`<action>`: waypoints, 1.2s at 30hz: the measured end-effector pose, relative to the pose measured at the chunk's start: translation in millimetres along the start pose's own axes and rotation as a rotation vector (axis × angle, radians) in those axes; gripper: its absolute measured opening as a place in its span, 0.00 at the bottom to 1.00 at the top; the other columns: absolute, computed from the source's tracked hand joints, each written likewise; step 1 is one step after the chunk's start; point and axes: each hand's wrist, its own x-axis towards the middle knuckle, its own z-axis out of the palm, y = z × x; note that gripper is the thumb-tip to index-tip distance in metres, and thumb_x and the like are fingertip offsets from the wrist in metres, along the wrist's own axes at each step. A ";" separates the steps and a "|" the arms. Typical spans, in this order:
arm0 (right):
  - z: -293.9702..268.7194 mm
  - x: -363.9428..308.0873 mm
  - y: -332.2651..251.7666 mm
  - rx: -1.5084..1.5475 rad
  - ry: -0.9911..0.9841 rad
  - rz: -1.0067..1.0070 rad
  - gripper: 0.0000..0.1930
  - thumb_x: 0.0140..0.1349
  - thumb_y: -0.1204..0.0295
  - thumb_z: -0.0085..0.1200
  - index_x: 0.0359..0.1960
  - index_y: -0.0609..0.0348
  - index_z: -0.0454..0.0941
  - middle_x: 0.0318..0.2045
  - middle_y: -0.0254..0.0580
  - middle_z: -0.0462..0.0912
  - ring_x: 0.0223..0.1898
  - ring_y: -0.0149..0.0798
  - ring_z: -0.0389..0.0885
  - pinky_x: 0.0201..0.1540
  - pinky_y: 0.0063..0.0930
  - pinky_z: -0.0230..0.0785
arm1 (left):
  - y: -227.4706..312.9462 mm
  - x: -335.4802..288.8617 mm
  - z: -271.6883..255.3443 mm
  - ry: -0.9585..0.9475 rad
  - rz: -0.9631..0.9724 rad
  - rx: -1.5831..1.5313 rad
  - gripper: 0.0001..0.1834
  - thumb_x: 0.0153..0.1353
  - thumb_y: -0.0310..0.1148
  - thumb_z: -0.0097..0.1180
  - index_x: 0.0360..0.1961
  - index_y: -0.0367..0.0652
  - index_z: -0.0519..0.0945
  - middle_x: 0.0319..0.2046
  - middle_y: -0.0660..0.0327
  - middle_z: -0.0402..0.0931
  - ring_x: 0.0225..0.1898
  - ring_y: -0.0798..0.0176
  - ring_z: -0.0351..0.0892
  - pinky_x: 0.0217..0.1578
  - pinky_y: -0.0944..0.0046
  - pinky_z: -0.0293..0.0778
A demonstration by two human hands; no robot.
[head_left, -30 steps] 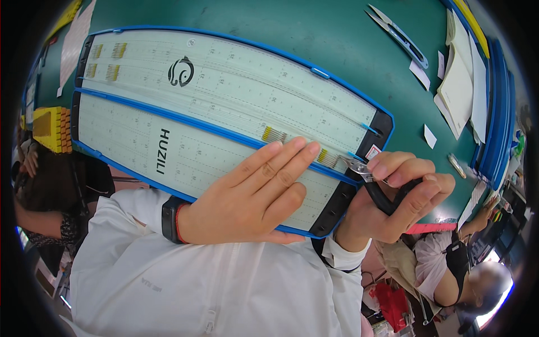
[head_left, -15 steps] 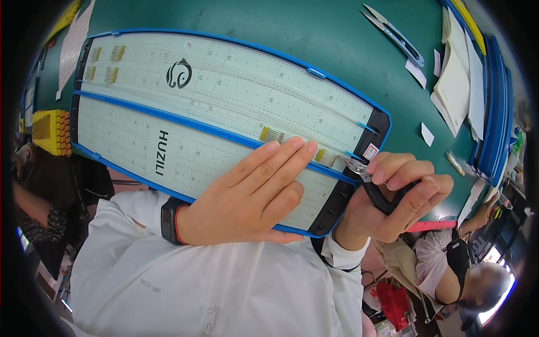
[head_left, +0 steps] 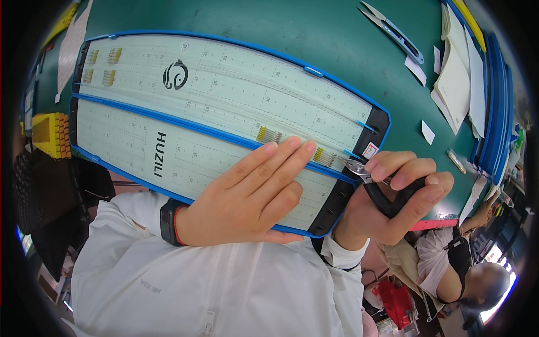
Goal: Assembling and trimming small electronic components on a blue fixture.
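Observation:
A long, flat rig case (head_left: 118, 123) with a blue rim and pale ruled panels lies open at a slant in front of me. Small yellow-and-metal pins (head_left: 269, 135) sit in groups on it, and fine clear lines run lengthwise. Across the near panel rests my left hand (head_left: 255, 188), fingers stretched out, the tips by the middle ridge between two pin groups. My right hand (head_left: 407, 194) is wrapped round small black-handled pliers (head_left: 387, 201). Their metal jaws are parted slightly beside the pin group (head_left: 324, 156) at the case's right end, near a blue tip (head_left: 352, 154).
Thread snips (head_left: 393, 32) and loose papers (head_left: 449, 73) lie on the green table at the far right. Blue folders or trays (head_left: 495, 112) stand along that edge. At left is a yellow box (head_left: 50, 133). Another person (head_left: 449, 269) sits at lower right.
The pliers' handles and jaws have spread a little as the right fingers loosened. The case appears shifted very slightly left; my left hand stays in place on it.

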 end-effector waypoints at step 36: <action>-3.2 -0.3 -1.0 -0.030 -0.050 0.049 0.10 0.72 0.63 0.37 0.38 0.55 0.55 0.20 0.40 0.66 0.18 0.37 0.73 0.24 0.30 0.72 | -0.6 -1.8 -0.4 -0.016 -0.003 -0.015 0.32 0.53 0.67 0.53 0.28 0.45 0.65 0.56 0.48 0.73 0.61 0.53 0.70 0.63 0.58 0.58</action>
